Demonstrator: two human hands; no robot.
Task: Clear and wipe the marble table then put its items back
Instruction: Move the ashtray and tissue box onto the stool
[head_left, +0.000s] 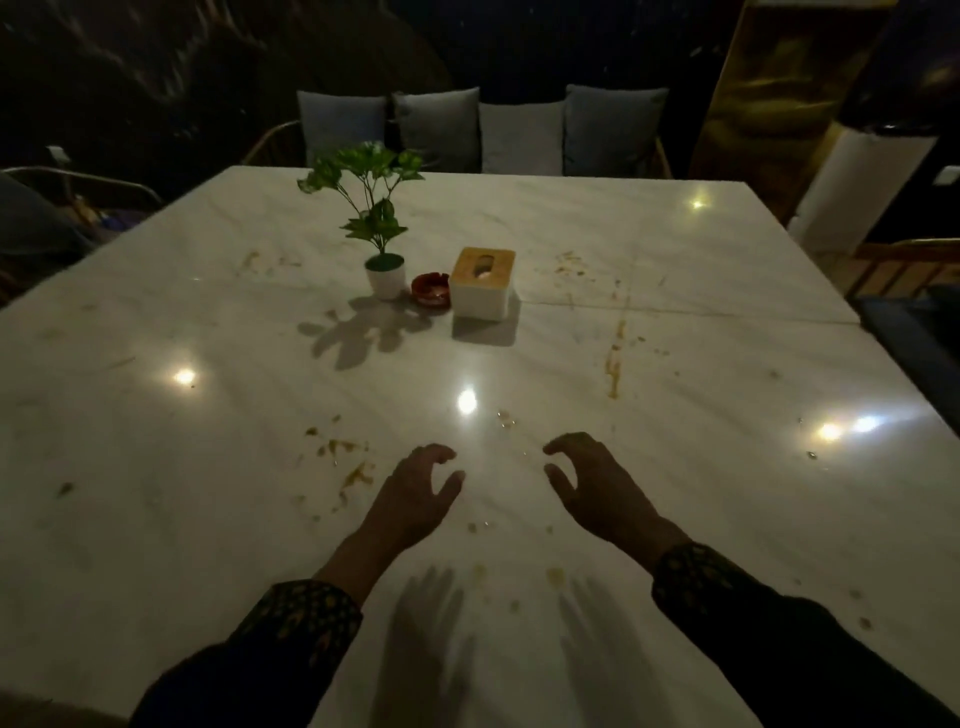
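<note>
Hovering empty above the stained marble table (208, 291): both curled hands.

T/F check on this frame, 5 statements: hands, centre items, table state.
1. Both hands are empty. True: the left hand and right hand hold nothing, fingers curled open above the marble table.
2. The ashtray sits between the potted plant and the tissue box. True: ashtray, potted plant, tissue box.
3. The table has been wiped clean. False: brownish stains are scattered over it.
4. The potted plant lies tipped over. False: it stands upright.
5. The centre items have been cleared off. False: all three are on the table.
</note>
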